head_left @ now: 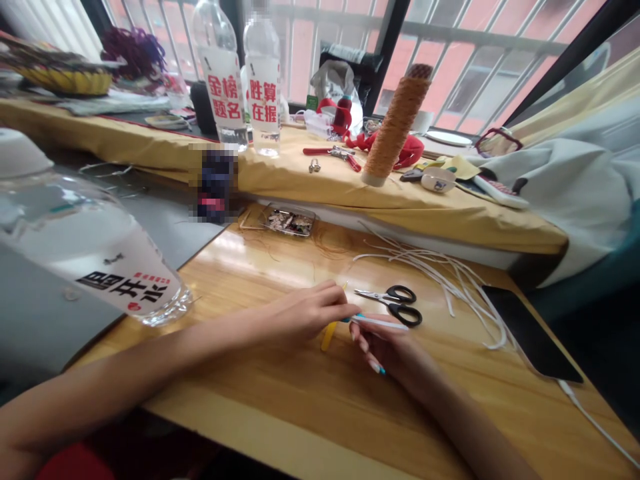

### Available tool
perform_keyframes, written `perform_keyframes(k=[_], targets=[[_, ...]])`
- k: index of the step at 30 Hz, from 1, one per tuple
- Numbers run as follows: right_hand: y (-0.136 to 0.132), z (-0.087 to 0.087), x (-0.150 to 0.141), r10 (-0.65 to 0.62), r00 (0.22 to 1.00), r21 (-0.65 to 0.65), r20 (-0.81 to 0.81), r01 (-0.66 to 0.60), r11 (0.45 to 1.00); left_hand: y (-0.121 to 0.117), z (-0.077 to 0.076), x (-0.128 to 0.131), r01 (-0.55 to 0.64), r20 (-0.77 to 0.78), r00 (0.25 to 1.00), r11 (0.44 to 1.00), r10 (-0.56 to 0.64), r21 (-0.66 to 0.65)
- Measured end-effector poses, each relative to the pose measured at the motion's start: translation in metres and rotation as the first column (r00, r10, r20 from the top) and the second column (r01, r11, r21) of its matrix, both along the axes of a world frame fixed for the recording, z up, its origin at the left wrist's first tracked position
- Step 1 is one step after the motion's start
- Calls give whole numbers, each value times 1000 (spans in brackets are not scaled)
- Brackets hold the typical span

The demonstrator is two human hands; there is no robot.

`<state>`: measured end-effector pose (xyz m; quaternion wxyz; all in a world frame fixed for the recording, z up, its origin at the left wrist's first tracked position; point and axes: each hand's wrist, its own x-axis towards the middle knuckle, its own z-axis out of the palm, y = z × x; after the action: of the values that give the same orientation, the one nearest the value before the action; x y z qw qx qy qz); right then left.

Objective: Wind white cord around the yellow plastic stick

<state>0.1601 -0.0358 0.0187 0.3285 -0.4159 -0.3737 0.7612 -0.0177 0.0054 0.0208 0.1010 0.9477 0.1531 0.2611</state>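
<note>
A short length of white cord (383,323) runs between my hands, lying along the right index finger. My left hand (320,308) is closed, palm down, its fingertips pinching the cord's left end. Curled beneath the cord, my right hand (383,341) grips it, though the exact contact is partly hidden. A narrow yellow strip (328,337) shows under the left fingers; I cannot tell whether they hold it. Just beyond my hands, black-handled scissors (393,301) lie on the table with their blades nearly closed.
Several loose white cords (445,270) and a phone (533,333) with a cable lie at the right. A clear box of small pieces (289,221) stands at the table's back. A big water bottle (100,240) is at the left. On the ledge are an orange yarn cone (399,127) and red pliers (335,155).
</note>
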Motion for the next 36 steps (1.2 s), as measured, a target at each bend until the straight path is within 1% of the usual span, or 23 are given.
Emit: perform_keyframes(k=[2, 4, 5, 7, 8, 9, 10, 11, 12, 13, 14, 15, 17, 19, 23, 27, 28, 33, 36], targets=[[2, -2, 1, -4, 1000, -10, -28, 4, 1000, 1, -1, -1, -36, 19, 999, 996, 35, 78], [5, -2, 5, -19, 1000, -2, -21, 19, 1000, 2, -4, -1, -59, 48, 997, 994, 54, 96], [6, 0, 7, -28, 1000, 30, 6, 27, 999, 3, -5, -1, -68, 53, 997, 993, 64, 96], [7, 8, 13, -28, 990, 171, 140, 4, 985, 3, -7, -1, -86, 51, 995, 992, 82, 93], [7, 12, 15, -36, 969, 268, 246, -32, 963, 2, -7, -1, -95, 44, 995, 992, 92, 87], [6, 17, 16, -51, 926, 365, 375, -97, 926, 1, -7, -1, -103, 32, 994, 992, 101, 77], [5, 21, 17, -79, 866, 443, 494, -172, 880, 0, -7, -1, -108, 17, 994, 992, 107, 58], [3, 24, 17, -119, 808, 509, 577, -242, 826, -1, -7, -2, -109, 2, 994, 994, 109, 31], [1, 25, 16, -142, 765, 547, 629, -305, 780, -2, -7, -2, -110, -5, 994, 994, 110, 1], [0, 25, 15, -152, 737, 565, 658, -350, 747, -3, -7, -2, -116, -5, 993, 993, 116, -28], [-1, 25, 14, -151, 730, 576, 666, -374, 727, -3, -7, -2, -127, 3, 992, 990, 127, -54], [-1, 23, 13, -148, 736, 580, 661, -376, 722, -3, -7, -2, -140, 15, 990, 987, 141, -76], [0, 19, 14, -166, 762, 590, 626, -324, 740, -2, -7, -2, -159, 34, 986, 982, 163, -100], [2, 16, 16, -187, 788, 587, 587, -255, 768, -2, -7, -1, -157, 27, 987, 982, 161, -108], [1, 17, 17, -145, 830, 534, 539, -203, 821, -4, -5, 0, -146, -38, 989, 985, 143, -94], [-1, 20, 13, -188, 804, 484, 565, -138, 864, -6, -4, 2, -154, -57, 987, 985, 150, -83], [-1, 20, 12, -195, 808, 470, 556, -112, 876, -6, -5, 2, -155, -51, 987, 984, 151, -87], [0, 20, 7, -178, 896, 397, 406, 3, 918, -4, -8, 1, -123, -30, 992, 987, 120, -106], [-2, 18, 5, -222, 925, 347, 308, 108, 932, -4, -8, 0, -98, -22, 995, 991, 96, -90]])
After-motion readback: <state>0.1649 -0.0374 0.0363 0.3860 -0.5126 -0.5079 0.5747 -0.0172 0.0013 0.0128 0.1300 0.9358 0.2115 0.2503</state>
